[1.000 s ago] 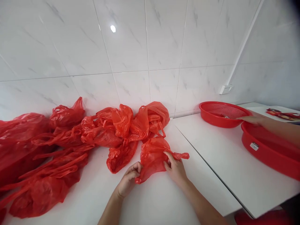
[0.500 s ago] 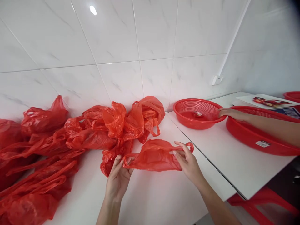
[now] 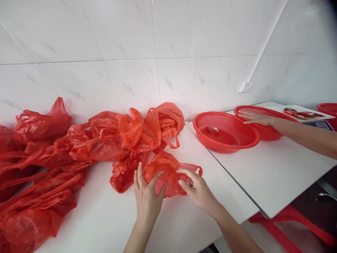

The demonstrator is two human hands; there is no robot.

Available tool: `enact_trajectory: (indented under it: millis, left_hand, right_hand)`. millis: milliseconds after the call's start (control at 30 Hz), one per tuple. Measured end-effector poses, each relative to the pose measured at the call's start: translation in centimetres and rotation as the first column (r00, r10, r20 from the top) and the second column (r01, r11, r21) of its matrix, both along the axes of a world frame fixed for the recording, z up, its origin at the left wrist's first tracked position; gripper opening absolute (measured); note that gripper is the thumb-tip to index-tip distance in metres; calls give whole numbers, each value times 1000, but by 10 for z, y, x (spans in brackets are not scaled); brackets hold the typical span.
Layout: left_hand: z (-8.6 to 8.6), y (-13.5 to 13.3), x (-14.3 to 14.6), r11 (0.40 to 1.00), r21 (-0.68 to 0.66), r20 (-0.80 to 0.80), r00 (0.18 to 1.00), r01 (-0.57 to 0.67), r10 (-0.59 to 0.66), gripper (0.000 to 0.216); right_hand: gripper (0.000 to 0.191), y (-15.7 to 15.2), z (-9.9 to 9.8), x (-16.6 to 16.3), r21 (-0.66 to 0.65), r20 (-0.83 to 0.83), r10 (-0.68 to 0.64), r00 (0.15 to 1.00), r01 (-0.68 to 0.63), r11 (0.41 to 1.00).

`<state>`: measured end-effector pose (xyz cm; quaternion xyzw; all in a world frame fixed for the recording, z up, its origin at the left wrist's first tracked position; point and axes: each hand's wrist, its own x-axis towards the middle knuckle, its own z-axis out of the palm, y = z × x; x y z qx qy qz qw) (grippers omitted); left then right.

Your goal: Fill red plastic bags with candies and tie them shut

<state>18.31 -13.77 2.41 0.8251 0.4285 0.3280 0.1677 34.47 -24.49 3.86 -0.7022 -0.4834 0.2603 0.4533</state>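
A thin red plastic bag [image 3: 168,165] lies crumpled on the white table in front of me, its loop handle sticking out on the right. My left hand [image 3: 149,196] is at the bag's near left side, fingers spread and holding nothing. Curled at the right side, my right hand [image 3: 198,191] has bag film between its bent fingers; its thumb and forefinger tips are apart. Just left of this bag sits another knotted red bag [image 3: 122,177]. Behind and to the left, a pile of filled red plastic bags [image 3: 105,147] runs along the wall.
A red plastic basket [image 3: 226,144] with a small wrapped item [image 3: 212,130] straddles the table seam. Another person's hand [image 3: 256,118] reaches into a second red basket [image 3: 273,135] behind it. A printed picture board [image 3: 305,112] lies beyond. Red stool legs [image 3: 289,214] show below.
My left hand has let go of the bag and moved right with fingers spread. My right hand and the bag have shifted left. The other person's basket has moved back behind the first.
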Motion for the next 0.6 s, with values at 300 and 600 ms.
enact_trajectory:
  millis: [300, 600]
  left_hand:
    - [-4, 45, -19, 936, -324, -243, 968, -140, 60, 14]
    - [45, 5, -5, 807, -529, 101, 964, 261, -245, 31]
  right_hand:
    - [58, -7, 4, 53, -257, 409, -67, 910, 185, 948]
    - [22, -2, 56, 10, 325, 535, -213, 818, 34, 945]
